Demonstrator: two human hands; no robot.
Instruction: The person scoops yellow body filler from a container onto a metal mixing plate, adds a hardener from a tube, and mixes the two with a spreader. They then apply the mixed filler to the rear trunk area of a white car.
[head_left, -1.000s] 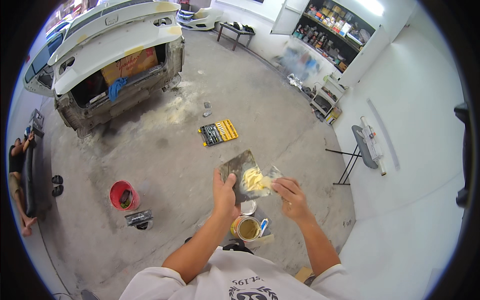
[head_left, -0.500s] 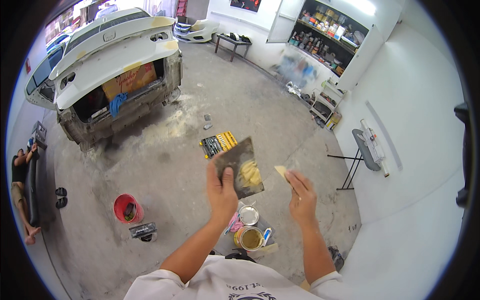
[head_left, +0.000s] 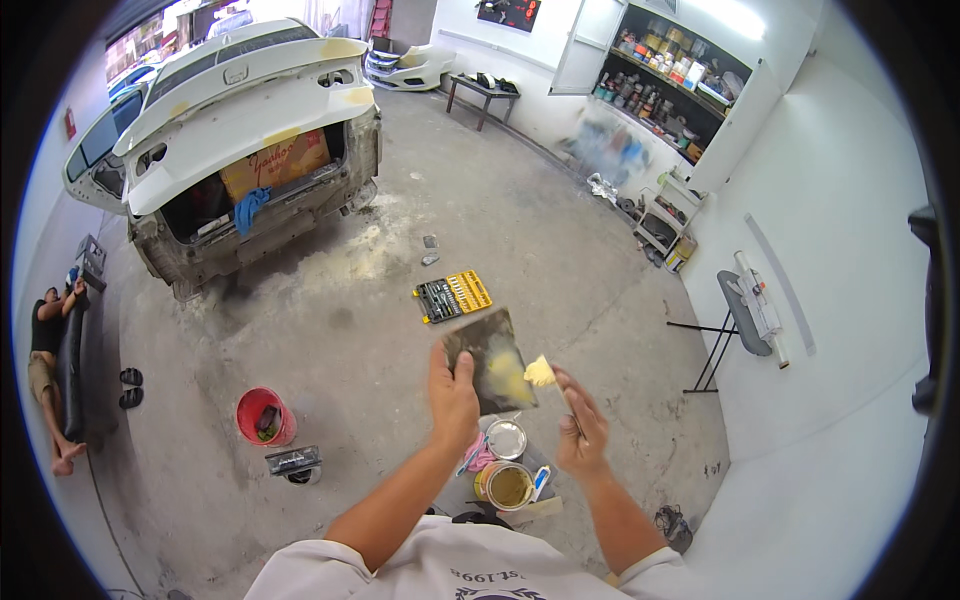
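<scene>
My left hand (head_left: 456, 405) grips a dark, square mixing board (head_left: 470, 338) by its left side, thumb on top. Pale yellow putty (head_left: 508, 375) is smeared across the board's right half. Just off the board's right edge, my right hand (head_left: 584, 432) is closed on a putty spreader (head_left: 561, 396), much of it hidden by the fingers. A thick yellow lump of putty (head_left: 540, 371) sits on the spreader's tip. Below the hands, on the floor, stand an uncovered tin (head_left: 482, 487) with brownish filler inside, a round lid (head_left: 507, 439), a pink cloth (head_left: 478, 456) and a white-and-blue tube (head_left: 541, 482).
A white car (head_left: 225, 120) with its stripped rear faces me at the far left. An opened tool case (head_left: 452, 296), a red bucket (head_left: 266, 417) and sandals (head_left: 131, 388) lie on the floor. A person (head_left: 50, 345) reclines at the left wall. A folding stand (head_left: 745, 315) is at the right.
The right hand has come left and closer to the board, and a putty lump now covers the spreader's tip. The putty pile on the board is now a flatter smear.
</scene>
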